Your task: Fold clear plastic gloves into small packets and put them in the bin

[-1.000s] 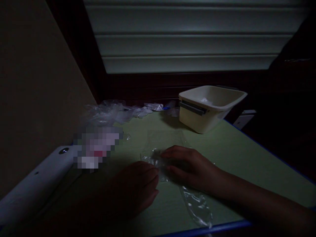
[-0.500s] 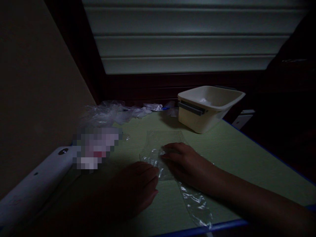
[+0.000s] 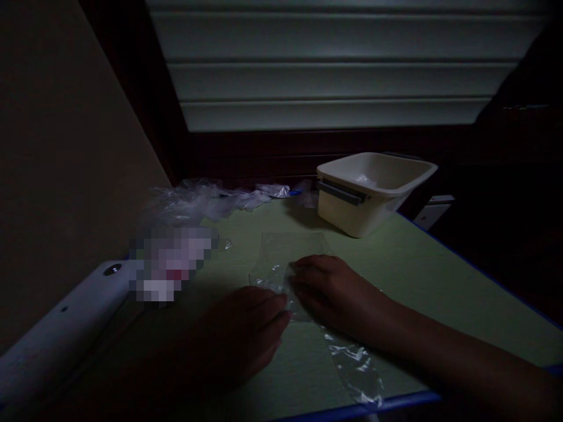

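A clear plastic bag (image 3: 288, 249) lies flat on the pale green tabletop, wrinkled and shiny in the middle. Its long loose end (image 3: 356, 363) trails to the front edge. My left hand (image 3: 257, 319) has its fingers curled together at the bag's near left side, the tips on the film. From the right, my right hand (image 3: 328, 287) bends over the middle of the bag, fingers bunched on the plastic. The two hands' fingertips are close together. Dim light hides the thumbs and the exact pinch.
A cream plastic bin (image 3: 352, 214) with grey handles stands at the back right, some clear film inside. Crumpled clear plastic (image 3: 189, 199) is heaped at the back left. A long white device (image 3: 74, 322) and a blurred-out item (image 3: 176, 258) lie left. Blue edging (image 3: 409, 400) borders the table.
My left hand has slid a little to the right, closer to the right hand. The right hand's fingers have drawn in slightly, and the bag's trailing end has shifted slightly right.
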Demonstrator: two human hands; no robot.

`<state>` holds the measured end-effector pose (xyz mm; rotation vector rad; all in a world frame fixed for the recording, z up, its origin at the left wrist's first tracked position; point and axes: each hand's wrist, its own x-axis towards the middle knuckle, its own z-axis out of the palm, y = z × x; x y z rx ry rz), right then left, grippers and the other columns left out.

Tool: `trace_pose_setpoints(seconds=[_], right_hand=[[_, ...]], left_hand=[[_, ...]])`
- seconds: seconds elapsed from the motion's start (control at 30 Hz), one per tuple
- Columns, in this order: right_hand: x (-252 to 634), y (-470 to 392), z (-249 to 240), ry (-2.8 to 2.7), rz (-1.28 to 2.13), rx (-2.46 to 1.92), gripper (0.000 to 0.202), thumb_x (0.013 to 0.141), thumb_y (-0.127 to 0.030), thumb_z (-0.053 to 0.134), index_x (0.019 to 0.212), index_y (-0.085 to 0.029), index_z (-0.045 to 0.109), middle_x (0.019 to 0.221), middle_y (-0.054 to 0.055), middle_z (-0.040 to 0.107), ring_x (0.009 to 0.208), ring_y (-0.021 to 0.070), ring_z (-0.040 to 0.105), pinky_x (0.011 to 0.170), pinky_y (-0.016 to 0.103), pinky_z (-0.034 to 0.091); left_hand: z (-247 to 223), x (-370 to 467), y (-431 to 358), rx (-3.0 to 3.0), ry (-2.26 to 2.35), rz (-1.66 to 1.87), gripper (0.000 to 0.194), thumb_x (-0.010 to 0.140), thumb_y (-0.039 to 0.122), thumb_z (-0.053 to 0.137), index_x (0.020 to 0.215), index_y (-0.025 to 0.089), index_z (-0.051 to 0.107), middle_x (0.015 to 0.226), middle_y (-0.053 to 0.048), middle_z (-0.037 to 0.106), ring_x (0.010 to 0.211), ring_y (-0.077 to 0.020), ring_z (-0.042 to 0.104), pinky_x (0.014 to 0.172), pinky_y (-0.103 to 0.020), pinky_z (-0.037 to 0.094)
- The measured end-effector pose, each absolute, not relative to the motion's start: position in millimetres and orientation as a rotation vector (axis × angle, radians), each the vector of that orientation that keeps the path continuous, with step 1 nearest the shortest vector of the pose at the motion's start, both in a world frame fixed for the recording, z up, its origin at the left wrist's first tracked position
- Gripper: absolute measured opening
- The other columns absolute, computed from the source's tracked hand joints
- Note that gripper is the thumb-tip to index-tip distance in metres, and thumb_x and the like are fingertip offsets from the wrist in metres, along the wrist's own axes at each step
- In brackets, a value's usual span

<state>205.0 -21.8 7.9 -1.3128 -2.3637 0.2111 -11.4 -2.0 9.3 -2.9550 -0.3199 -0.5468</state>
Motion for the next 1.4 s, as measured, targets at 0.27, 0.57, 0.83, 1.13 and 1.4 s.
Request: trace_pose_setpoints(seconds=[0.27,0.57,0.83,1.13,1.4], right_hand=[[202,-28,16,-2.493,0.285,-1.146,0.026,0.089,-0.014,0.051,0.112,-0.015,0.064,0.117,0.013,0.063,0.107,0.0234,0.058,0.092,0.042,0.043],[204,-24,14,-2.385,0.203,-1.279,0.026,0.09,-0.016,0.047,0.112,-0.011,0.062,0.114,0.016,0.062,0.104,0.0257,0.058,0.09,0.043,0.045],[204,-25,20,-2.362,0.259,-1.12,0.024,0.092,-0.015,0.043,0.104,-0.01,0.063,0.102,0.014,0.065,0.096,0.0227,0.059,0.086,0.04,0.046],[202,-27,15,-2.533,0.225,-1.177,0.024,0.09,-0.016,0.05,0.109,-0.014,0.064,0.11,0.014,0.064,0.102,0.024,0.058,0.088,0.04,0.044],[200,-27,12,-2.52,0.212,-1.22,0.022,0.089,-0.017,0.052,0.107,-0.015,0.064,0.106,0.012,0.063,0.101,0.0231,0.057,0.087,0.038,0.044]], left_hand=[[8,-12,-2,-2.993,-0.365,-0.463,0.01,0.088,0.012,0.05,0.095,0.012,0.056,0.099,-0.008,0.063,0.093,-0.0208,0.057,0.085,-0.034,0.047],[11,-9,-2,-2.972,-0.379,-0.455,0.006,0.084,0.01,0.052,0.085,0.013,0.057,0.091,-0.007,0.063,0.082,-0.0201,0.057,0.078,-0.032,0.048],[8,-11,-3,-2.996,-0.396,-0.456,0.012,0.088,0.011,0.045,0.088,0.014,0.056,0.093,-0.008,0.061,0.084,-0.02,0.056,0.08,-0.033,0.047],[10,-11,-2,-2.973,-0.366,-0.472,0.008,0.085,0.011,0.049,0.087,0.013,0.057,0.092,-0.008,0.061,0.086,-0.0211,0.057,0.081,-0.034,0.047],[9,-10,-3,-2.975,-0.386,-0.518,0.013,0.085,0.009,0.047,0.09,0.014,0.057,0.091,-0.007,0.062,0.085,-0.0195,0.057,0.082,-0.032,0.047]])
